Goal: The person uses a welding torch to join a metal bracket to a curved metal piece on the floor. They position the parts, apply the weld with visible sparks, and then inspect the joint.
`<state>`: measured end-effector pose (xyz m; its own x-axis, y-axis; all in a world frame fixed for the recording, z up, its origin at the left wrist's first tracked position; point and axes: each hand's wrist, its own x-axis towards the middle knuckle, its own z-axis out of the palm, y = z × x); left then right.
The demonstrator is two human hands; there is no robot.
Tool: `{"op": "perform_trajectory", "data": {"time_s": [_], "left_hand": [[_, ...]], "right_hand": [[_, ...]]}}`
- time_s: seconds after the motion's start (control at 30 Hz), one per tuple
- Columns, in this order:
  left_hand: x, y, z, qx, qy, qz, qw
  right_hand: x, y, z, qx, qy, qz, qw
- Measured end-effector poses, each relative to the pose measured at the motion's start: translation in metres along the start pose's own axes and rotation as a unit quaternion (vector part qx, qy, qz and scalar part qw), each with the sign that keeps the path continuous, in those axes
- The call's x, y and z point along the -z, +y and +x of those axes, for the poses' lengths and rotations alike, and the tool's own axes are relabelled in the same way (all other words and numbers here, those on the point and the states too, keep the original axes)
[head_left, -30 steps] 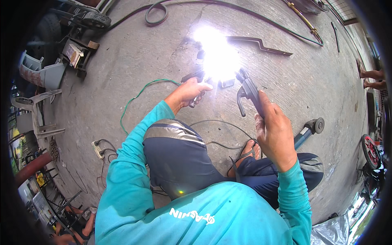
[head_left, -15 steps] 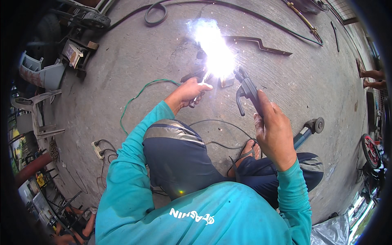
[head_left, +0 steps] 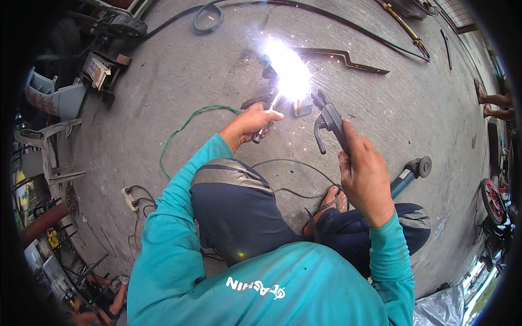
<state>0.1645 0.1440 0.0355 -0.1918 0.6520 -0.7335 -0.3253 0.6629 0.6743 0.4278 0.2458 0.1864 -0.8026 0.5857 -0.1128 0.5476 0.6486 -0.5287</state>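
My right hand point(head_left: 365, 174) is wrapped round the handle of a dark welding electrode holder point(head_left: 331, 120), whose curved lever points down toward me. Its jaws reach up to a blinding white welding arc point(head_left: 293, 73) that throws sparks. Just left of the arc, my left hand point(head_left: 253, 124) grips a shiny metal rod point(head_left: 257, 138), its rounded end poking out below the fingers. The glare hides the rod's far end and the weld spot. A small block-like metal piece point(head_left: 303, 106) sits under the glow, beside dark metal point(head_left: 258, 100) near my left fingertips.
A bent flat bar point(head_left: 348, 61) lies beyond the arc. An angle grinder point(head_left: 412, 177) rests by my right knee. A green wire point(head_left: 182, 126) and a black hose point(head_left: 348, 24) cross the concrete. A socket box point(head_left: 130, 199) is at left; another person's legs point(head_left: 497, 106) show far right.
The arc's glare has shrunk a little and more sparks scatter around it. Both hands stay almost in place.
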Motion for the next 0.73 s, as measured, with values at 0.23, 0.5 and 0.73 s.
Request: {"op": "perform_trajectory", "data": {"time_s": [0.23,0.5,0.73], "left_hand": [[0.002,-0.008,0.007,-0.009,-0.001,-0.016,1.0],[-0.001,0.004,-0.004,0.002,-0.007,0.001,1.0],[0.009,-0.011,0.014,0.009,-0.039,-0.012,0.999]], "right_hand": [[-0.004,0.0,0.0,-0.011,0.006,-0.015,1.0],[-0.005,0.003,-0.001,-0.014,0.002,-0.013,1.0],[-0.007,0.002,0.001,-0.007,0.004,-0.048,0.999]]}}
